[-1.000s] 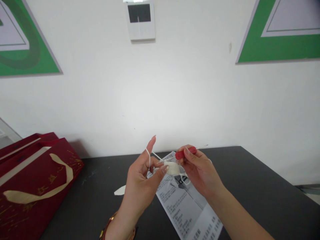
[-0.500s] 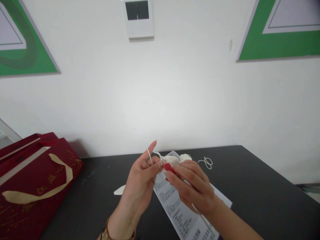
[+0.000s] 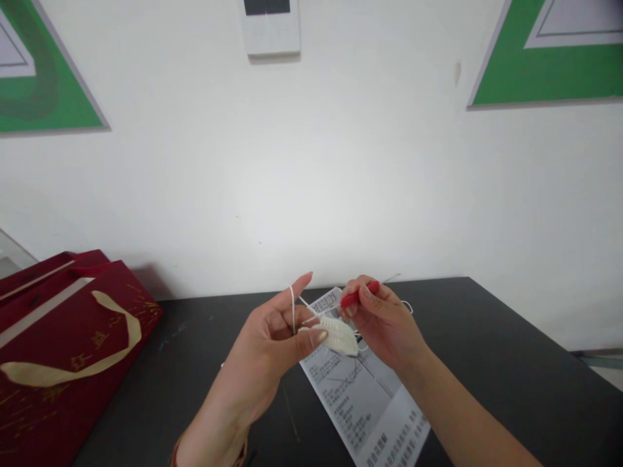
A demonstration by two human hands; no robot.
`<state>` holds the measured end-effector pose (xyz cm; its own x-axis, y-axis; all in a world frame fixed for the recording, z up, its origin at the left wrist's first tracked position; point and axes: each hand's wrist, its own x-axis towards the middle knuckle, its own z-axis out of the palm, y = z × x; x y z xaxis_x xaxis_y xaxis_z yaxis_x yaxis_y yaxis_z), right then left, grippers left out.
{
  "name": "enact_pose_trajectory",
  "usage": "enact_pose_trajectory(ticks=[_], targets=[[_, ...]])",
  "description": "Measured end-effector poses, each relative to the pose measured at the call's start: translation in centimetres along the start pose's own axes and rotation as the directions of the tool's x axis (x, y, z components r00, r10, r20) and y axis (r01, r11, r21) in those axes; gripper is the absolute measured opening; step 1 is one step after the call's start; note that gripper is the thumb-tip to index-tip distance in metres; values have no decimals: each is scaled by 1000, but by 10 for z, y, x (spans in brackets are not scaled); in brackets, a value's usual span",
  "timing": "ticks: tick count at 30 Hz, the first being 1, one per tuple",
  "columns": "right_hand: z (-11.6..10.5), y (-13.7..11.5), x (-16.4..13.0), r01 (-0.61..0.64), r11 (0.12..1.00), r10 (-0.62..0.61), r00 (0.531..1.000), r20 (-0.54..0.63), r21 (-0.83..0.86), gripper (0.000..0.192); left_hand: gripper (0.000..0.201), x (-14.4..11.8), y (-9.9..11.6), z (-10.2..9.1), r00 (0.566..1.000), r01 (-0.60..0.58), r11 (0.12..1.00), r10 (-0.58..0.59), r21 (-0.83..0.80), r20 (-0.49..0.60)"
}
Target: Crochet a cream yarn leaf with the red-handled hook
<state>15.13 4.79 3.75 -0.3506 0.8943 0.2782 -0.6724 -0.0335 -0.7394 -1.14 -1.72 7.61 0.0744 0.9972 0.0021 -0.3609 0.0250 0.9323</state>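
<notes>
Left hand (image 3: 272, 337) pinching a small cream crochet piece (image 3: 341, 334) at center, soft ribbed oval, long axis running 10 to 4 o'clock, yarn (image 3: 293, 305) looped over the raised forefinger. Right hand (image 3: 384, 321) at 3 o'clock gripping a red-handled hook (image 3: 359, 293), thin metal shaft. Printed sheet (image 3: 365, 402) underneath on the dark bench (image 3: 487, 363).

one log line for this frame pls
left hand: pinches cream crochet piece, yarn over raised forefinger | right hand: grips red-handled crochet hook | under hands: printed sheet on black table
</notes>
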Motion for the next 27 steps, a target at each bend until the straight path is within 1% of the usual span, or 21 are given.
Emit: enact_pose_trajectory(ticks=[4, 8, 10, 12, 16, 19, 21, 24, 27], targets=[[-2, -9, 0, 20, 998, -19, 1000, 19, -56, 15, 69, -3, 1, -2, 993, 57, 998, -59, 25, 103], [-5, -15, -1, 32, 992, -21, 996, 90, -120, 17, 66, -3, 2, -2, 980, 106, 994, -108, 18, 170], [-6, -16, -1, 34, 991, -20, 994, 105, -132, 16, 64, -3, 1, -2, 974, 119, 993, -121, 21, 194], [-6, -16, -2, 36, 990, -24, 996, 87, -134, 16, 64, -3, 1, -1, 977, 102, 994, -105, 27, 187], [-4, -13, -2, 41, 988, -33, 998, 53, -151, 17, 68, -5, 0, 2, 996, 13, 999, -17, 41, 87], [-2, -12, -2, 35, 990, -30, 999, 35, -136, 16, 70, -6, 0, 4, 999, 8, 999, -10, 43, 47], [-1, -12, -2, 23, 992, -19, 999, 35, -122, 16, 67, -7, 1, 4, 999, 21, 999, -23, 36, 48], [-2, -13, -2, 16, 994, -11, 999, 44, -106, 16, 62, -7, 2, 4, 996, 49, 999, -49, 11, 78], [-4, -15, -2, 13, 992, -5, 998, 67, -123, 16, 61, -6, 1, 2, 986, 82, 997, -81, 2, 145]])
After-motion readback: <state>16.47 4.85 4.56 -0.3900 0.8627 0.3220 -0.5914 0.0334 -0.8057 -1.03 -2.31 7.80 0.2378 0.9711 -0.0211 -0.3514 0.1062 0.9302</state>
